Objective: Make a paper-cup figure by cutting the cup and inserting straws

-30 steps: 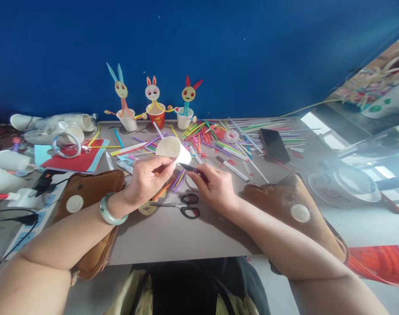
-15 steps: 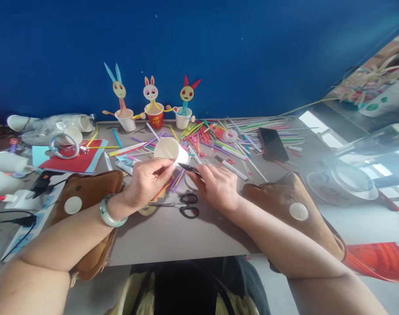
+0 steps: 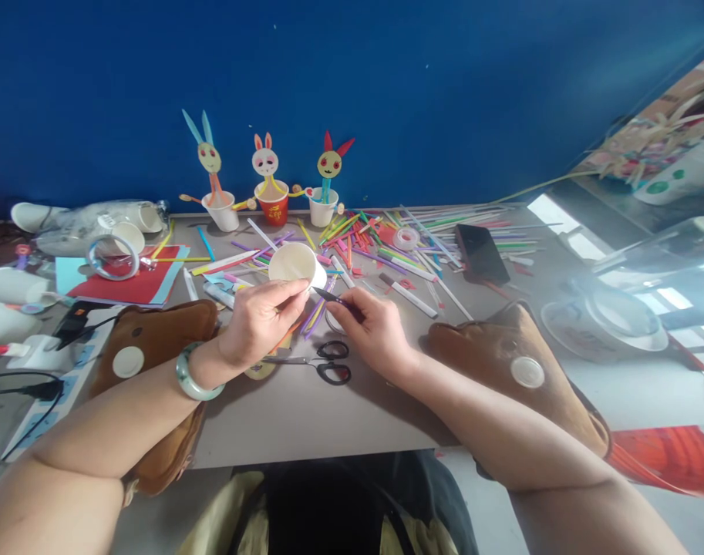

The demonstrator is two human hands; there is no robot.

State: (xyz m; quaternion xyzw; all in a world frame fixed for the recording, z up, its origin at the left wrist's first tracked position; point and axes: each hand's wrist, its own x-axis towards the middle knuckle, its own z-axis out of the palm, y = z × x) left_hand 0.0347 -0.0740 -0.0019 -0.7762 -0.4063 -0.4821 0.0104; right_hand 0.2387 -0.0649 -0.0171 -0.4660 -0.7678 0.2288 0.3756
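My left hand (image 3: 267, 316), wearing a pale green bangle, is closed in a pinch at the lower side of a white paper cup (image 3: 297, 266). The cup is tilted, its mouth turned up and to the left. In my right hand (image 3: 378, 324) is a slim black pointed tool (image 3: 329, 295), its tip close to the cup and my left fingertips; its exact kind is unclear. A pale stick (image 3: 261, 233) shows beyond the cup's rim. Below the hands, black-handled scissors (image 3: 328, 361) lie on the table (image 3: 305, 428).
Three rabbit figures in cups, with a red cup (image 3: 272, 206) in the middle, stand by the blue wall. Coloured sticks (image 3: 357, 231), markers and a phone (image 3: 482, 254) lie beyond my hands. Brown pouches (image 3: 519, 370) flank my arms. Bagged cups (image 3: 102, 227) are at left.
The cup and the pale stick behind it have shifted slightly left. My right hand has turned a little and moved left with the black tool; my left hand has barely moved.
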